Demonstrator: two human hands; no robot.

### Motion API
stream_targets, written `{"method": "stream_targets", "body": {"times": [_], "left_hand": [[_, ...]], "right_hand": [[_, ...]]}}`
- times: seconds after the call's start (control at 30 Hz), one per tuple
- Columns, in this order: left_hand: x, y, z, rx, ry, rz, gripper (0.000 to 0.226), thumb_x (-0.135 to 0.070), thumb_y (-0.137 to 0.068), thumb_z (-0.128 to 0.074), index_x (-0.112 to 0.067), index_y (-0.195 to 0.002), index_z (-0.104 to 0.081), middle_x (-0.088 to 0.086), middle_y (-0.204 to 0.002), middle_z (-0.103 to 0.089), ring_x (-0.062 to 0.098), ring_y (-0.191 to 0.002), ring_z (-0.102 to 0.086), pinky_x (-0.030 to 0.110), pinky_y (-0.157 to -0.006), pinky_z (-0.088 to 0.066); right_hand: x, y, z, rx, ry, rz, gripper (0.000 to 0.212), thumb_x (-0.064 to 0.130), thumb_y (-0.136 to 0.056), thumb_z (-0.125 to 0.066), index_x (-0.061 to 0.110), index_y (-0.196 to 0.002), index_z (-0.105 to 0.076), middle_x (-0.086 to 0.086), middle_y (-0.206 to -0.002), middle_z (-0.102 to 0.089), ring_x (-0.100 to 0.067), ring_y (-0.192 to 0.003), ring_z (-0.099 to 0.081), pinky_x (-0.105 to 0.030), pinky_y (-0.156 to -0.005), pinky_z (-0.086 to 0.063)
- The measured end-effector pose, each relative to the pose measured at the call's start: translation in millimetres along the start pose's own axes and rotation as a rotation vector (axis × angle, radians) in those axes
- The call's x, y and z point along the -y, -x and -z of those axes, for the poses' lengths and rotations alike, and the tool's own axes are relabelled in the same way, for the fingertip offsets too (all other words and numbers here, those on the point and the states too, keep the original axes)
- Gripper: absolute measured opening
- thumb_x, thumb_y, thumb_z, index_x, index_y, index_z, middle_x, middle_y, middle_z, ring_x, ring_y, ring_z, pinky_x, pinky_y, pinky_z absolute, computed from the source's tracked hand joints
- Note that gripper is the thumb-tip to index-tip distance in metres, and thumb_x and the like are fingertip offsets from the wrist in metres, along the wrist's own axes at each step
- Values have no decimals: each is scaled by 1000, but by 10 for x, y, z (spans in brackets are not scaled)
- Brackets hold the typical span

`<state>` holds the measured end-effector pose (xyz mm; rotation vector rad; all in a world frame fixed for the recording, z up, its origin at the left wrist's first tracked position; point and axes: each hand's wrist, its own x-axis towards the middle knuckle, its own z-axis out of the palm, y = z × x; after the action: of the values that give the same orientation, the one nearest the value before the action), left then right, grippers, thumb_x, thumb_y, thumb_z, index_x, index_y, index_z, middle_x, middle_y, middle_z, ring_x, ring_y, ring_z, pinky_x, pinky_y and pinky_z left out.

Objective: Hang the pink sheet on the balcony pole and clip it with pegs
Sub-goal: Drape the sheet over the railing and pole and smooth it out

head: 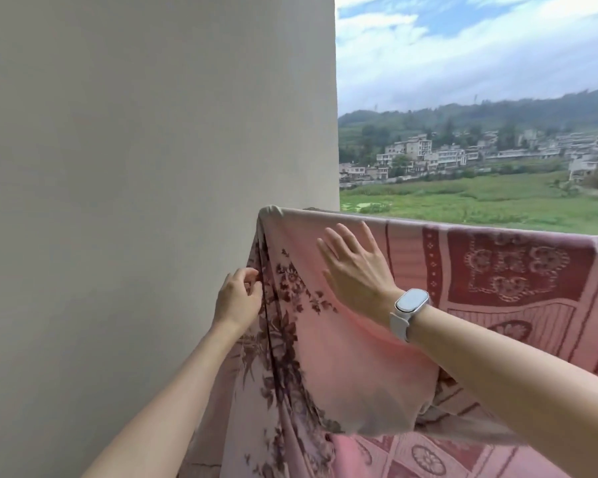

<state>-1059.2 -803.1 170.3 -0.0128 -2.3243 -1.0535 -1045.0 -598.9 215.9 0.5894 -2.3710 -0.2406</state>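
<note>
The pink sheet (342, 357) with dark floral print on its left part and red patterned panels on its right hangs draped over the balcony pole, which it fully covers along the top fold. My left hand (239, 298) pinches the sheet's left hanging edge beside the wall. My right hand (356, 270), a white watch on its wrist, lies flat with spread fingers against the sheet just below the top fold. No pegs are in view.
A plain grey wall (135, 167) fills the left half, close to the sheet's left end. Beyond the pole lie green fields (480, 201), a hillside village and cloudy sky. The sheet's lower part bunches in folds near the bottom.
</note>
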Motion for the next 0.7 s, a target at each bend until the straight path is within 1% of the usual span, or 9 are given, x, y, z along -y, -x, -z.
{"method": "stream_targets", "body": {"times": [0.07,0.13,0.2,0.37,0.43,0.5,0.57,0.63,0.7], "left_hand": [[113,-324,-7,-25,0,1,23,-15,-90,-48,-9,-111,-56,12,-117,-56,21,-101,-56,25,-84,-39],[191,-622,-61,-43,14,-3,23,-16,-90,-47,-8,-111,-56,12,-118,-56,22,-103,-56,26,-85,-39],[248,-881,-148,-36,36,-3,26,-17,-91,-47,-8,-114,-55,12,-120,-55,22,-106,-55,27,-88,-39],[453,-1349,-378,22,129,27,43,-28,-94,-44,-10,-133,-41,11,-135,-44,24,-120,-47,42,-99,-42],[525,-1505,-470,60,172,32,48,-38,-93,-44,-12,-133,-41,8,-134,-47,23,-119,-48,38,-98,-42],[608,-1630,-563,64,216,-11,38,-37,-91,-49,-13,-119,-55,4,-117,-61,20,-105,-58,28,-83,-45],[695,-1720,-618,-25,269,-29,16,-28,-88,-57,-16,-91,-66,-3,-88,-67,17,-84,-62,20,-66,-42],[774,-1813,-646,-69,293,-54,14,-20,-85,-60,-22,-72,-60,-11,-70,-62,14,-70,-59,14,-57,-38],[791,-1866,-614,-57,293,-97,17,-16,-87,-58,-21,-70,-56,-12,-67,-59,8,-64,-55,12,-54,-37]], "right_hand": [[53,-327,-127,-38,3,15,50,22,-93,-38,7,-139,-23,-11,-147,-23,-27,-139,-13,-54,-112,3],[100,-643,-258,-67,17,9,49,19,-92,-40,6,-137,-24,-12,-140,-31,-28,-132,-25,-52,-111,-14],[151,-955,-371,-91,6,-11,52,16,-91,-41,8,-138,-21,-12,-129,-41,-30,-119,-37,-46,-99,-31],[275,-1533,-599,-93,42,-76,36,20,-89,-51,8,-120,-36,-10,-114,-50,-28,-106,-43,-42,-87,-35],[267,-1676,-650,-79,51,-105,30,23,-89,-52,9,-114,-43,-10,-113,-49,-28,-105,-43,-41,-87,-35],[224,-1778,-681,-93,43,-135,21,18,-88,-48,12,-108,-49,-9,-110,-49,-29,-103,-44,-40,-83,-35],[177,-1835,-694,-112,14,-140,20,13,-87,-46,13,-106,-53,-7,-109,-50,-28,-101,-46,-37,-78,-35],[145,-1878,-707,-145,-26,-158,18,12,-87,-44,12,-98,-58,-5,-105,-51,-26,-98,-47,-34,-73,-31],[109,-1894,-691,-183,-82,-191,17,12,-89,-44,11,-91,-61,-4,-99,-54,-25,-92,-49,-32,-67,-30]]}}
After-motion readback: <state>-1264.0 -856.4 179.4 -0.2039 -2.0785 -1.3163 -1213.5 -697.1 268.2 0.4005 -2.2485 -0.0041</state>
